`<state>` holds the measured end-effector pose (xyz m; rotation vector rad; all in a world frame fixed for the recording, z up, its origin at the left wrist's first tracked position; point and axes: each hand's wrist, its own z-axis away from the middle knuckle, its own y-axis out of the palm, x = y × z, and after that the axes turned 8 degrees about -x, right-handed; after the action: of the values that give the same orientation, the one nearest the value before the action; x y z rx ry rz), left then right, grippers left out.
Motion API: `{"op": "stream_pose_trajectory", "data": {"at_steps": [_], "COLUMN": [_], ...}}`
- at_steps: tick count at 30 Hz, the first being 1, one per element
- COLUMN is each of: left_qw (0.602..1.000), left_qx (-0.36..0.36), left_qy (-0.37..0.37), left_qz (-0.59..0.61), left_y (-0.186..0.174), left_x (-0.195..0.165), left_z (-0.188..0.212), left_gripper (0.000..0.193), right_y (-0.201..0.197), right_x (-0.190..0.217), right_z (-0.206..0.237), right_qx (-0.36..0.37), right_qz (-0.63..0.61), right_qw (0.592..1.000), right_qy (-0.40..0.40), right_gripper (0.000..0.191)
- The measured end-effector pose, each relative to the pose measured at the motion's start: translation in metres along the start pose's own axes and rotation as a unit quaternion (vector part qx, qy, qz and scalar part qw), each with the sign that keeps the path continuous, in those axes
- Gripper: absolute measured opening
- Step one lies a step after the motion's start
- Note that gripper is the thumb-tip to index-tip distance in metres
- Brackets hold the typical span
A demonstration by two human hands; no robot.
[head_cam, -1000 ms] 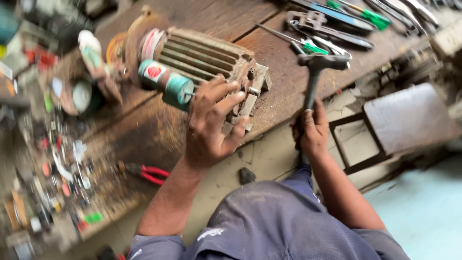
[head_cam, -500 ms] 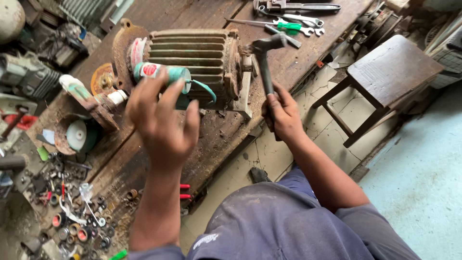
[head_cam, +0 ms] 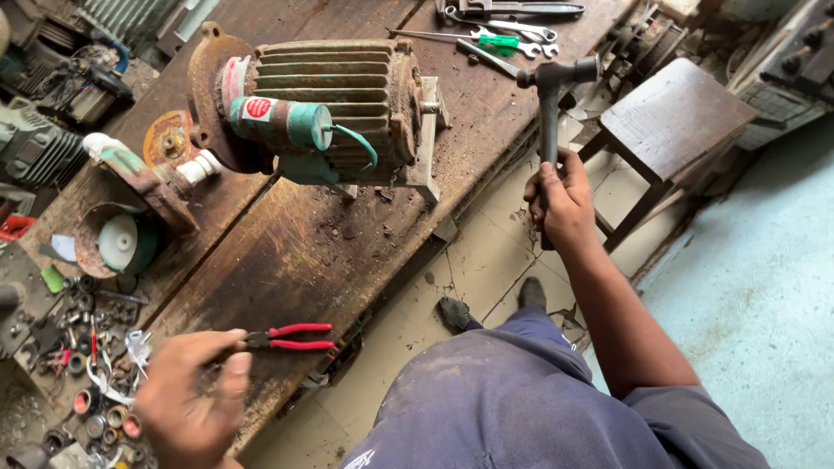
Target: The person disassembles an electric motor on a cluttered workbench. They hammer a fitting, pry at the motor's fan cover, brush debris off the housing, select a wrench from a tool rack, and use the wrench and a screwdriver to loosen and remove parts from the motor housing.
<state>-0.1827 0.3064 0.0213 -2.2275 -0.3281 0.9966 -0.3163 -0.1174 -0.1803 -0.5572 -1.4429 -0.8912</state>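
The left hand point(head_cam: 193, 401), which lay on the motor half a second ago, has dropped to the near edge of the worktop point(head_cam: 287, 252), and the hammer point(head_cam: 549, 95) has swung out from the casing toward the stool point(head_cam: 673, 117). Seen from the head camera, the left hand's fingers point(head_cam: 228, 347) curl loosely beside the red-handled pliers point(head_cam: 291, 337), close to the handles; whether they touch them cannot be told through the blur. The right hand point(head_cam: 560, 201) wraps its fingers tight around the lower part of the hammer's shaft, head raised and clear of the worktop, a grip that suits a swing. The rusty finned electric motor point(head_cam: 334, 104) lies on its side in the middle of the boards, its green-ended capacitor point(head_cam: 282, 122) facing the camera. Spanners point(head_cam: 512, 39) rest at the far edge, small washers and rings point(head_cam: 95, 408) scattered at the left.
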Motion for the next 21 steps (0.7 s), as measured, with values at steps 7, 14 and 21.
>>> {"op": "stream_pose_trajectory", "data": {"at_steps": [7, 14, 21], "left_qw": [0.928, 0.833, 0.704], "left_qx": [0.266, 0.385, 0.278], "left_qy": [-0.257, -0.39, -0.653], "left_qz": [-0.051, -0.075, 0.031], "left_y": [0.085, 0.157, 0.15], "left_x": [-0.01, 0.036, 0.02], "left_z": [0.069, 0.221, 0.313], "left_gripper": [0.025, 0.034, 0.034], "right_y": [0.023, 0.05, 0.04], "right_x": [0.008, -0.011, -0.019], "right_z": [-0.027, -0.055, -0.069], "right_qx": [0.121, 0.15, 0.117], "right_qz": [-0.029, 0.06, 0.044], "right_qw": [0.991, 0.976, 0.981], "right_qy": [-0.046, -0.144, -0.147], "right_gripper": [0.038, 0.032, 0.034]}}
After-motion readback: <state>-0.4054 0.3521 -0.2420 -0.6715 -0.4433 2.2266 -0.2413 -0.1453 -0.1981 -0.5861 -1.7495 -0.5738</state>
